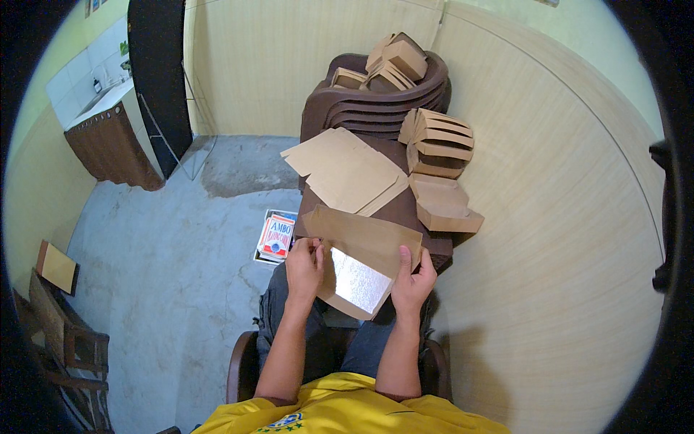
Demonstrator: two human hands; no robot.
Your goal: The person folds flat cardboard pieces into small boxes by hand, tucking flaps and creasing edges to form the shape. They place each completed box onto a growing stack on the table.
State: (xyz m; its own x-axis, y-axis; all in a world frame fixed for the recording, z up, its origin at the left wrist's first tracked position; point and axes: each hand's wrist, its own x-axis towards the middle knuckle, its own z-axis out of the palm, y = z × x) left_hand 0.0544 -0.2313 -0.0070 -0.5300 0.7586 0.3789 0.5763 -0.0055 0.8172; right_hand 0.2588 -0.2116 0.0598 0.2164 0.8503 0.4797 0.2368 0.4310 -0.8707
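Note:
A partly folded brown cardboard box (pixel 376 235) with a shiny, bright panel lies tilted over my lap. At its left edge my left hand (pixel 305 269) is closed, with thumb and fingertips pinched on the cardboard. My right hand (pixel 413 282) grips the right edge, its thumb on the near face and its fingers partly hidden behind. Just beyond the box, a stack of flat cardboard blanks (pixel 347 168) rests on a dark brown surface (pixel 394 153).
Stacked brown plastic chairs (pixel 376 112) stand ahead, with folded boxes (pixel 396 61) on top. More folded boxes (pixel 437 145) sit by the right wall. A white container (pixel 269 254) with a printed packet is on the floor left of my knees. Wooden furniture (pixel 79 340) stands far left.

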